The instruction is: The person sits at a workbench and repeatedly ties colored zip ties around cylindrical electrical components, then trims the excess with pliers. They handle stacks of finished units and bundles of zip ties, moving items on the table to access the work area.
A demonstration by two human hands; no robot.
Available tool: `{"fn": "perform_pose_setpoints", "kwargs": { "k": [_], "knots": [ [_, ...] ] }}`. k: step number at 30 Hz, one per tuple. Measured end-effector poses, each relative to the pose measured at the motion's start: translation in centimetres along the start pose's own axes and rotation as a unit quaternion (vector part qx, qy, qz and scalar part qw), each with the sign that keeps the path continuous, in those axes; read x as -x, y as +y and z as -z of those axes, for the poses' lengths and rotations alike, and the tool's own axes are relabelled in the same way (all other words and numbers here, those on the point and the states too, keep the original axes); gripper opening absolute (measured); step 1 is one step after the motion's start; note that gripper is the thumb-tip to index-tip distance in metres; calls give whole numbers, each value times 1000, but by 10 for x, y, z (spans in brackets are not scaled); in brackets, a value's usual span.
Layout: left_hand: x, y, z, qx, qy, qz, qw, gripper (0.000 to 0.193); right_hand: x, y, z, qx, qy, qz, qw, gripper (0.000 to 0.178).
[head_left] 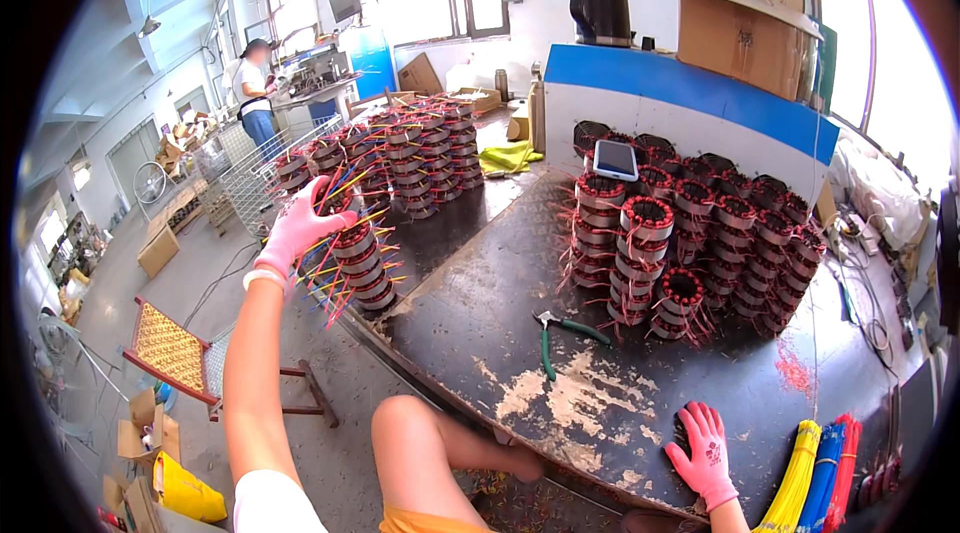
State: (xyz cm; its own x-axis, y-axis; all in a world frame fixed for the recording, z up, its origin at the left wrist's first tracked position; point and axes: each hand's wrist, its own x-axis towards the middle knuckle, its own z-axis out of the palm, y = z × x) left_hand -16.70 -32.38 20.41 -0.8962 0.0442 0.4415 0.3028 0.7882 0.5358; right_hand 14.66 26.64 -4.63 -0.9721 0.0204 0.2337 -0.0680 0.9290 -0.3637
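A long dark worktable with a worn, paint-scraped top [560, 373] fills the middle of the room, backed by a blue-and-white panel [690, 103] with an open brown cardboard box [745, 38] on top. On the table's right half stand stacks of red-wound copper stator coils [700, 233], with a white-cased phone [615, 160] lying on the rear ones. On the far left end stand more stacks of coils with long coloured lead wires [420, 148].

The nearest of those, a leaning stack of wound coils bristling with red, yellow and blue wires [360, 258], stands at the table's left edge. The left hand [298, 231], in a pink knit glove, reaches out to it: the fingers [318, 205] are loosely spread and curled over the top of the stack, touching its upper coil and wires, with the rest of the stack below and to the right of the palm.

The right hand [704, 455], gloved alike, lies flat on the table's near edge, fingers spread, holding nothing. Just right of it hang bundles of yellow, blue and red cable ties [815, 473]. Green-handled pliers [560, 333] lie on the table, well apart from both hands.
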Motion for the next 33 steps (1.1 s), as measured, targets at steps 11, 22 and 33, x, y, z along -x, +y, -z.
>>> {"fn": "perform_pose_setpoints", "kwargs": {
  "k": [11, 22, 33],
  "knots": [
    [-39, -48, -24, -31, -117, 38, 992, 107, -2, -1, 1, 11, 2, 2, 1000, 66],
    [-21, -29, -12, -25, -84, 21, 996, 93, -4, -2, 1, 6, 5, 1, 1000, 65],
    [-30, -58, -20, -68, -103, 56, 991, 103, -2, -5, 1, 5, 13, 2, 1000, 64]
  ]
}}
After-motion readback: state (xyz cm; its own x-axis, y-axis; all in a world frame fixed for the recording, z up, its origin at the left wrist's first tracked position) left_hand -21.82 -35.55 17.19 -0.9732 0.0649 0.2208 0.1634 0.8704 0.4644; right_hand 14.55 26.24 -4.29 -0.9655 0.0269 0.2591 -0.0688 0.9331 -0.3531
